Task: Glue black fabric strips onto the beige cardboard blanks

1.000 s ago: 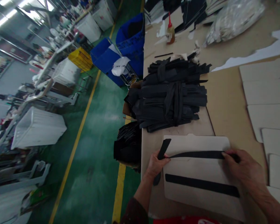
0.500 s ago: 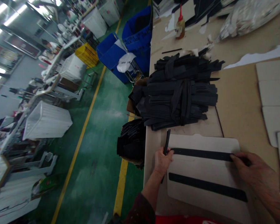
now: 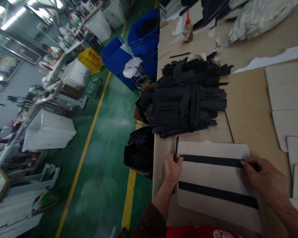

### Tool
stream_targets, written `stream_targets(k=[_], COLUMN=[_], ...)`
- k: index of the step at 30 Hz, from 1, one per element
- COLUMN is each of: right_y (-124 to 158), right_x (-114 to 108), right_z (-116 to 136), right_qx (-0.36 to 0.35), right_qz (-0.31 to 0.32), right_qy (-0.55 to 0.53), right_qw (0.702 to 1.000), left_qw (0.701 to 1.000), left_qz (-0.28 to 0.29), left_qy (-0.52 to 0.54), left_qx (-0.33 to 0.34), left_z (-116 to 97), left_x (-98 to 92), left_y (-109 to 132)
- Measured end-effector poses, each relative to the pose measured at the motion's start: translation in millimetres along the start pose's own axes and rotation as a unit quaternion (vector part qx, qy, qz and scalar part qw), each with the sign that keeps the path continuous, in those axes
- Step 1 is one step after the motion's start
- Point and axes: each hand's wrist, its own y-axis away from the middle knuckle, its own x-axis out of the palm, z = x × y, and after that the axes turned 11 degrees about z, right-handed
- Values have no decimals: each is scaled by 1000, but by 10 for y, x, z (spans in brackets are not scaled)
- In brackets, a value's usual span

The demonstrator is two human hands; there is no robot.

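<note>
A pale board [image 3: 218,180] with rounded corners lies on the table in front of me. Across its upper part runs a black strip [image 3: 211,160], pinched at its right end by my right hand [image 3: 265,175]. At the strip's left end, the fingertips of my left hand [image 3: 173,168] touch it. My left hand is also closed around other thin black strips [image 3: 176,145] that stick out above and below the fist. A second black strip [image 3: 217,195] lies across the lower part of the board, apart from both hands.
Tied bundles of black strips [image 3: 188,105] lie beyond the board. More pale boards [image 3: 290,96] are at the right. Farther back are a red-tipped bottle [image 3: 188,31] and a plastic bag [image 3: 260,23]. Left of the table edge, a container of black pieces [image 3: 140,148] and blue bins [image 3: 142,43] stand.
The view has shifted slightly, so the table things appear a little farther left. Both hands keep their places at the ends of the upper strip.
</note>
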Motion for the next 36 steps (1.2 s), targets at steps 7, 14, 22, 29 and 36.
stream_targets(k=[7,14,22,29,36], right_y=[-6,-7,42,149,214], right_x=[12,1,120,-33,-67], right_z=[-39,-2,-96,68,29], right_qx=[-11,-10,-134,-230,-305], right_qz=[0,1,-17,35,56], right_qy=[2,5,120,329,443], right_qw=[1000,1000,984,915,841], left_qw=[999,993,953,837,728], left_qz=[-1,-31,-42,97,137], left_qy=[-37,-110,-270,-487,-627], left_qx=[9,40,129,231,242], left_z=[-19,63,-17,8,-77], left_x=[-6,28,140,76,-61], left_y=[-4,-24,115,148,233])
